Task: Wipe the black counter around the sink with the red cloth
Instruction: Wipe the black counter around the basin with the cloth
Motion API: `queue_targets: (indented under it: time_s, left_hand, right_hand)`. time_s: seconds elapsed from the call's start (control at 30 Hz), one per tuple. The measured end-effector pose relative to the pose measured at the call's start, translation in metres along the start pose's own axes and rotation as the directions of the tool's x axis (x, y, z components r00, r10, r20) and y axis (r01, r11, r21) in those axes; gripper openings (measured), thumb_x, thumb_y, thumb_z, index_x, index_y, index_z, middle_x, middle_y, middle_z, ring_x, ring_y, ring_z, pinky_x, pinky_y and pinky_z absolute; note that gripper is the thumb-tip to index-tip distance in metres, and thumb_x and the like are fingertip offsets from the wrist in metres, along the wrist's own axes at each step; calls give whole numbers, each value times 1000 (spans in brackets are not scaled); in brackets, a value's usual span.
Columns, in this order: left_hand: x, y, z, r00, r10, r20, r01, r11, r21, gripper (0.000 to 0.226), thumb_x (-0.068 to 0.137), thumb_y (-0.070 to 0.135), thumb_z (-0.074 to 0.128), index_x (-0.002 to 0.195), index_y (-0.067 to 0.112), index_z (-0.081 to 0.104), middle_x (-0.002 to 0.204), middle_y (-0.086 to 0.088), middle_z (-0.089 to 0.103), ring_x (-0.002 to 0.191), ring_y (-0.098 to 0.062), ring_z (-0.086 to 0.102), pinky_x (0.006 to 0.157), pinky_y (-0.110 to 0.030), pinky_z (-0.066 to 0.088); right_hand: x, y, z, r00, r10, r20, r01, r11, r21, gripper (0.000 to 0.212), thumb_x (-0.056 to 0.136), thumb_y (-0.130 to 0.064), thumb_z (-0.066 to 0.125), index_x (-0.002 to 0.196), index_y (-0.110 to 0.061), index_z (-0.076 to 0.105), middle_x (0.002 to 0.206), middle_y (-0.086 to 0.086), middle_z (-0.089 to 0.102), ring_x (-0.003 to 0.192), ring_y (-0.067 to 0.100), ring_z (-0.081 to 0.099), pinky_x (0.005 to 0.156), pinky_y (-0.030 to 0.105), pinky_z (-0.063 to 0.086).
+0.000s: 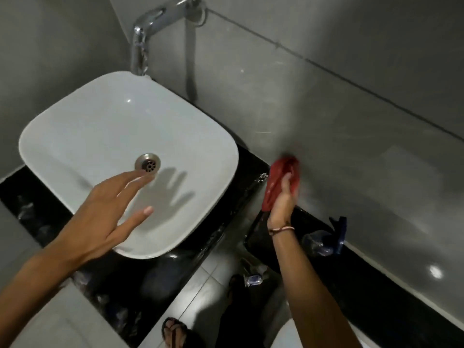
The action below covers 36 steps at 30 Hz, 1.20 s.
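From the head view, the right hand (282, 197) grips the red cloth (278, 182), bunched in a loose fold, at the far end of the black desk (226, 222) where it meets the grey wall (326, 109). The cloth looks pressed into that corner, likely to catch the wet streaks lying just beside the white sink (75, 126); whether it touches the desk or the wall I cannot tell. The left hand (105, 212) hovers over the basin, fingers spread and holding nothing, probably kept clear for balance, casting a shadow near the drain (147, 162). A blue spray bottle (324, 241) lies on a dark ledge by the right forearm, within reach should more cleaner be wanted.
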<state>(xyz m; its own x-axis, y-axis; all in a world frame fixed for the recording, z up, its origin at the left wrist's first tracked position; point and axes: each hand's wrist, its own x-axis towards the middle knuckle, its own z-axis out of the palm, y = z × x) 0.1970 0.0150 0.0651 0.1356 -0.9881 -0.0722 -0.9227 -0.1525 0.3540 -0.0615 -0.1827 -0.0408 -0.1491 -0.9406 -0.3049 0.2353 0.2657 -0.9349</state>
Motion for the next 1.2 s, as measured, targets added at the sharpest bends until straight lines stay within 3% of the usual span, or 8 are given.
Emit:
queue_targets:
  time_s: [0.13,0.23,0.37,0.6,0.83,0.93,1.1,1.2]
  left_hand:
    - [-18,-37,17,991,88,101,-106,977,185,72,100,64,26,148,16,50,150,-10,55,137,-29,53,109,-44,40]
    - [-20,-47,29,989,141,51,-149,955,256,62,98,52,33,141,14,58,142,-10,63,132,-29,59,99,-45,44]
    - [-16,-50,36,977,196,-81,-172,955,242,60,97,48,34,133,12,65,133,-11,68,125,-31,63,91,-40,46]
    - [-17,-53,41,942,287,-175,-250,946,207,57,93,41,41,123,2,69,127,-16,72,120,-38,67,86,-51,52]
    - [-16,-61,49,919,307,-247,-242,935,260,54,92,39,42,124,6,69,124,-11,74,124,-30,66,87,-43,47]
    - [-15,-65,52,917,312,-251,-240,930,278,55,92,41,41,125,7,69,123,-10,74,125,-29,65,87,-42,47]
    - [-16,-65,57,896,316,-313,-231,932,277,57,92,43,39,126,8,67,124,-9,74,127,-29,65,90,-44,49]
    - [-21,-64,58,894,294,-339,-202,938,281,59,92,47,38,128,10,66,125,-8,74,129,-28,63,90,-44,48]
  right_hand:
    - [21,49,21,919,-263,293,389,720,-575,49,104,-31,45,148,-11,52,158,15,47,149,32,37,126,50,29]
    - [23,62,21,857,-332,394,513,496,-701,53,100,-40,44,146,-15,56,161,14,43,153,35,31,125,56,29]
    - [0,67,19,845,-277,457,532,358,-767,66,96,-50,37,144,-10,58,165,12,38,158,32,24,130,55,17]
    - [-121,122,7,784,-382,489,620,440,-650,42,104,-22,41,138,-9,63,161,6,45,156,26,32,131,48,20]
    - [25,54,20,749,-364,554,634,152,-758,40,99,-10,54,138,-3,63,148,20,58,139,41,52,121,56,36]
    - [45,53,21,675,-431,598,669,17,-743,42,94,-17,52,130,-5,69,137,18,67,127,40,63,114,53,45]
    - [10,70,19,765,-329,554,617,128,-776,45,99,-18,47,139,-8,63,153,12,55,147,34,43,124,52,30]
    - [-42,92,15,755,-318,573,637,150,-756,51,100,-29,36,137,-8,63,155,10,53,150,32,39,126,53,26]
